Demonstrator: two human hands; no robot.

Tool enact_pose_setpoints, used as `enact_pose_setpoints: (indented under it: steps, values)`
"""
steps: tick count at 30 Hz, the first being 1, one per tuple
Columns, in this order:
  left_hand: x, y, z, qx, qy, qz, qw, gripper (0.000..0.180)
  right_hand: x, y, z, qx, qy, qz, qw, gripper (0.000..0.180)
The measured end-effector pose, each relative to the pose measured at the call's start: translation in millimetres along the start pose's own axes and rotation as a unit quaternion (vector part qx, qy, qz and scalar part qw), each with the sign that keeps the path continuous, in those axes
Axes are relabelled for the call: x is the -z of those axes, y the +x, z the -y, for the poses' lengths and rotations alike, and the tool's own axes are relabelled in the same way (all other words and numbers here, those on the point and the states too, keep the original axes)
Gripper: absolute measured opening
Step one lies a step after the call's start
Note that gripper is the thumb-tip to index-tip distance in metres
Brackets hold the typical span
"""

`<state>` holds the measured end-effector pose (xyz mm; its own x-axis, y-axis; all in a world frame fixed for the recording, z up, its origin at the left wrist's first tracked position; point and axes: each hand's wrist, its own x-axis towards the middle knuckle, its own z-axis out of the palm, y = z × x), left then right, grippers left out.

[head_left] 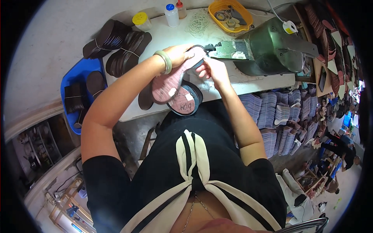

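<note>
My left hand [179, 55], with a pale bangle on its wrist, grips a pinkish-brown shoe sole [165, 87] near its narrow upper end. That end lies by the arm of a green sewing machine [268, 48]. My right hand [213, 71] has its thumb and fingers closed on the sole's right edge, close to the machine's tip. Below it, a second sole with a dark rim [183, 103] bears handwritten marks and a pale patch, and overhangs the table's near edge. A dark brown sole [145, 97] lies partly hidden beside them.
Tied stacks of dark soles [114, 39] stand at the left, beside a blue bin [70, 75]. Along the back are a yellow-lidded jar [141, 20], a white bottle [171, 16], loose cord [198, 24] and an orange basket [243, 27]. Piles of grey striped soles [268, 110] sit right.
</note>
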<state>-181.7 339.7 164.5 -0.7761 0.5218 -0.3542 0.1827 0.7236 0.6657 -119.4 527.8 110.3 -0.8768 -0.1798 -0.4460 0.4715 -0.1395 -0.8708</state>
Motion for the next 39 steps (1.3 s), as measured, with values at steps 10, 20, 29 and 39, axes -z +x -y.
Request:
enact_pose_setpoints:
  steps: [10,20,29,39]
  values:
    - [-41,-3,-6,0.114,-0.126,-0.091,0.981,0.055,-18,-110,-3,0.010,0.126,0.055,0.990,0.051]
    - [-26,20,3,0.137,-0.068,-0.169,0.974,0.068,20,-81,-10,0.014,0.170,0.039,0.984,0.032]
    - [-18,41,17,0.154,-0.069,-0.208,0.964,0.059,23,-48,-13,0.043,0.153,0.015,0.987,0.029]
    - [-29,-19,51,0.110,-0.194,-0.316,0.922,0.088,-67,-43,-8,0.221,-0.262,-0.007,0.939,0.046]
